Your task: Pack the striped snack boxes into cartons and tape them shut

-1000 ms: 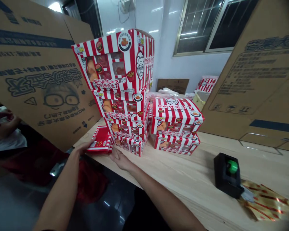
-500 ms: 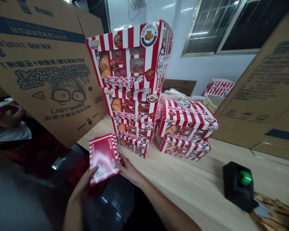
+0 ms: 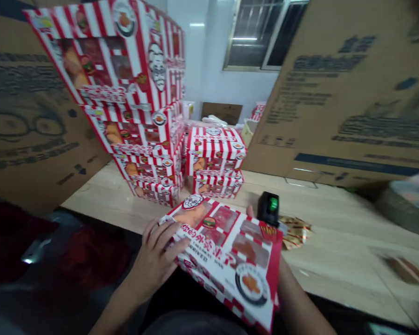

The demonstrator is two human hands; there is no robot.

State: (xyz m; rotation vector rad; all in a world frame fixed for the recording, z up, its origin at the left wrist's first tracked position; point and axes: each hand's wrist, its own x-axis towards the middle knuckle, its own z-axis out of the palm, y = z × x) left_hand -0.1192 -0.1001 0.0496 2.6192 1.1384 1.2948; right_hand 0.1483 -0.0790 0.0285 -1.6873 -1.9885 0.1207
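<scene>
Two hands, one red-and-white snack box (image 3: 223,260) held between them.
Left hand (image 3: 157,253) clasps its left edge, fingers spread; right hand (image 3: 250,211) grips the opposite side, mostly hidden, thumb showing. Stacked boxes (image 3: 125,102) stand at eleven o'clock on the wooden table (image 3: 101,195).

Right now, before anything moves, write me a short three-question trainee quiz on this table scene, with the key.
1. Count: how many boxes make up the taller stack?
2. True or false: the left hand touches the flat striped box.
3. Choice: which lies nearest the thumb of the right hand? A) the black device with a green top; B) the gold foil wrapper; C) the shorter stack.

Key: 1. Four. 2. True. 3. A.
</scene>
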